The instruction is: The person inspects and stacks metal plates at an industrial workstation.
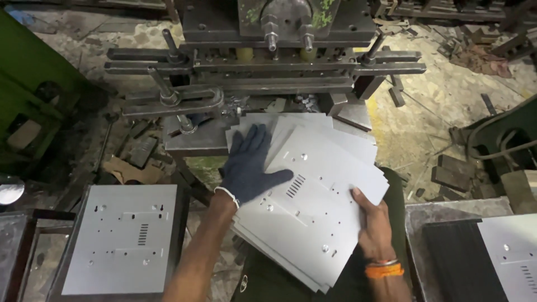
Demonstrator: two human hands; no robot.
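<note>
Far to the left of the hands, a stack of flat grey punched metal sheets (126, 237) lies squared up on a dark metal stand (182, 223), its top sheet showing small holes and a row of short slots.

The left hand (249, 165), in a dark blue knitted glove, lies flat with its fingers spread wide, palm pressed down on the upper left part of a fanned pile of grey perforated metal sheets (313, 196). That pile rests across the person's lap, its far edge reaching the bed of the heavy dark steel press machine (268, 50) just beyond the gloved hand.

The right hand (373, 226), bare, with an orange band at the wrist, grips the right edge of the same pile: the thumb lies on top of the uppermost sheet and the fingers are curled beneath, out of sight.

To the right of that hand, a grey metal box-shaped bin (419, 215) holds a black ribbed panel (458, 260) and another pale slotted sheet (512, 254) lying side by side.
</note>
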